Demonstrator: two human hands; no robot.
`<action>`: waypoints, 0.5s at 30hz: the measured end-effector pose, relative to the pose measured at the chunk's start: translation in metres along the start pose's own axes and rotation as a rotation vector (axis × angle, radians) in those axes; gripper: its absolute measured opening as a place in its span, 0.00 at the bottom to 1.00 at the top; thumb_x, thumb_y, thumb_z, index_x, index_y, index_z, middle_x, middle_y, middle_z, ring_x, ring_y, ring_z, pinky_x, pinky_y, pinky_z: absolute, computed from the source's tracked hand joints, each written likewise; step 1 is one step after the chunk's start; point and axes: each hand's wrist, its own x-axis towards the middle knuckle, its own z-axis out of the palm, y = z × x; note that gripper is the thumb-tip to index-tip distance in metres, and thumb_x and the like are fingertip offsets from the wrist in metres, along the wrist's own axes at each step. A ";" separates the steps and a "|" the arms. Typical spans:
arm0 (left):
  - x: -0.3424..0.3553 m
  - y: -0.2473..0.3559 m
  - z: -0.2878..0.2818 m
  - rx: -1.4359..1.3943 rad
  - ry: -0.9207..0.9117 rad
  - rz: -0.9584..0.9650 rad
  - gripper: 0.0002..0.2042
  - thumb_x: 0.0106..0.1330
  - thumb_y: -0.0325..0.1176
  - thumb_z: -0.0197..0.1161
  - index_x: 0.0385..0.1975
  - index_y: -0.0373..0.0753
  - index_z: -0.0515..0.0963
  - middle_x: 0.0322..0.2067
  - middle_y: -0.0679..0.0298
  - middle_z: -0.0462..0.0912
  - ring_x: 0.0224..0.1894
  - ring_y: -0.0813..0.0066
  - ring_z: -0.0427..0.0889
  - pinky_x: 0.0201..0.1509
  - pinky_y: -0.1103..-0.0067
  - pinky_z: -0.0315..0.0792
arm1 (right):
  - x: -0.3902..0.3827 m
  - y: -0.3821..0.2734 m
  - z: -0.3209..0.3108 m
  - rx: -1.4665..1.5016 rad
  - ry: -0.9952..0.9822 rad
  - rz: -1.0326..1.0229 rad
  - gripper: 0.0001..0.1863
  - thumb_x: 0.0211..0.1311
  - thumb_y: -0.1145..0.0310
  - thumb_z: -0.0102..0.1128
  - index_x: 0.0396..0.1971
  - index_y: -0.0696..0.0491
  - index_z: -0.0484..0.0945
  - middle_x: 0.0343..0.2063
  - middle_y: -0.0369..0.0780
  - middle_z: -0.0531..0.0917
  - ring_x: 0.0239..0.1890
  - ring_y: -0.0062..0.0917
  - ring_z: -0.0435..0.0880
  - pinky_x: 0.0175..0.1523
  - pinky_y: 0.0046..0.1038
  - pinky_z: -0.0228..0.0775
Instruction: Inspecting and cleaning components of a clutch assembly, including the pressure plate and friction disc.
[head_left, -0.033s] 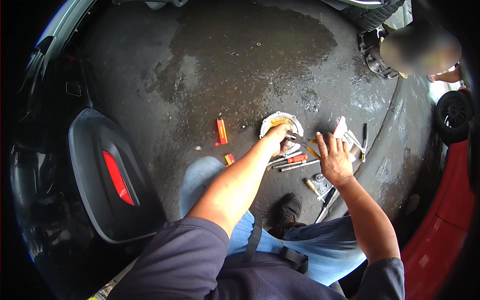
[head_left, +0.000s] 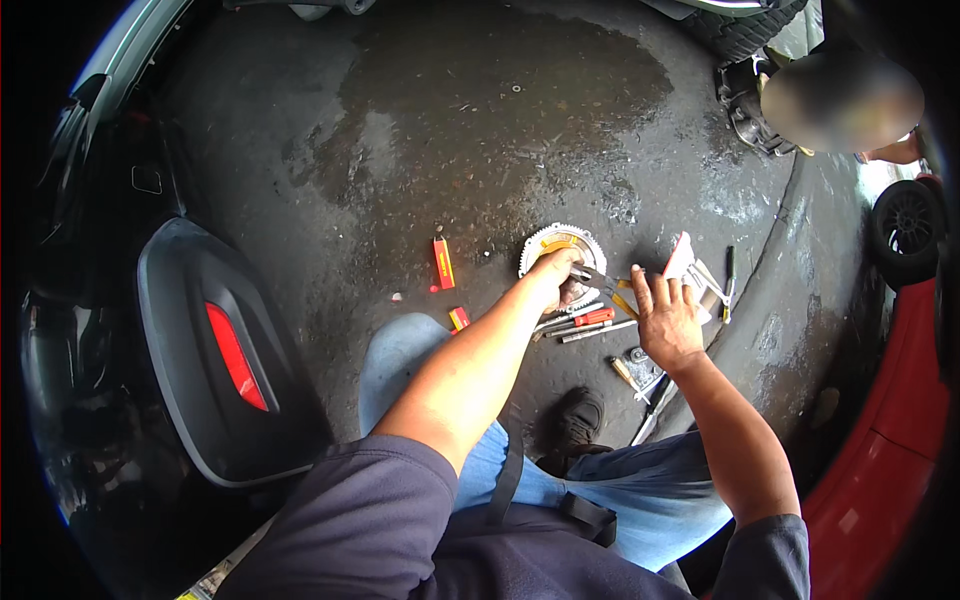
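Note:
In front of me, a round metal ring gear (head_left: 528,258) with a toothed rim lies flat on the floor. My left hand (head_left: 557,276) is over it, fingers closed; what they hold is hidden. The dark jaws of yellow-handled pliers (head_left: 600,284) reach to the left fingertips. My right hand (head_left: 670,322) is at the handle end of the pliers, its palm facing down and its fingers partly covering the handles. Just below the gear lie a red-handled screwdriver (head_left: 594,317) and several metal rods or tools (head_left: 590,333).
Two red-and-yellow boxes (head_left: 444,263) lie left of the gear. Beyond my right hand are a red-and-white packet (head_left: 679,256) and a black-handled tool (head_left: 730,266). A dark car bumper (head_left: 170,330) stands left, a red car body (head_left: 890,400) right. Another person crouches far right.

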 end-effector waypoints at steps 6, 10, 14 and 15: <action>0.002 -0.003 -0.001 -0.096 0.052 -0.007 0.09 0.61 0.41 0.54 0.25 0.44 0.73 0.11 0.70 0.68 0.07 0.80 0.62 0.07 0.82 0.57 | 0.002 -0.014 0.000 0.067 -0.177 0.065 0.31 0.56 0.70 0.53 0.62 0.55 0.60 0.43 0.45 0.71 0.49 0.39 0.71 0.52 0.41 0.65; 0.006 -0.011 -0.004 -0.122 -0.035 0.052 0.15 0.66 0.47 0.49 0.38 0.44 0.74 0.22 0.68 0.77 0.20 0.80 0.74 0.18 0.82 0.68 | 0.005 -0.018 0.004 0.125 -0.248 0.145 0.28 0.56 0.71 0.52 0.59 0.54 0.62 0.42 0.46 0.71 0.49 0.40 0.73 0.49 0.41 0.69; 0.010 -0.017 -0.013 -0.196 -0.120 0.064 0.21 0.72 0.52 0.38 0.43 0.43 0.74 0.27 0.66 0.79 0.27 0.78 0.78 0.25 0.79 0.74 | 0.013 -0.026 0.002 0.200 -0.371 0.216 0.27 0.57 0.72 0.52 0.58 0.56 0.61 0.44 0.47 0.71 0.49 0.40 0.73 0.51 0.40 0.70; 0.011 -0.018 -0.013 -0.229 -0.137 0.044 0.22 0.72 0.52 0.37 0.43 0.42 0.74 0.28 0.65 0.80 0.28 0.77 0.78 0.27 0.78 0.74 | 0.013 -0.026 0.005 0.219 -0.385 0.241 0.26 0.57 0.72 0.52 0.57 0.56 0.61 0.44 0.48 0.71 0.49 0.41 0.74 0.50 0.41 0.71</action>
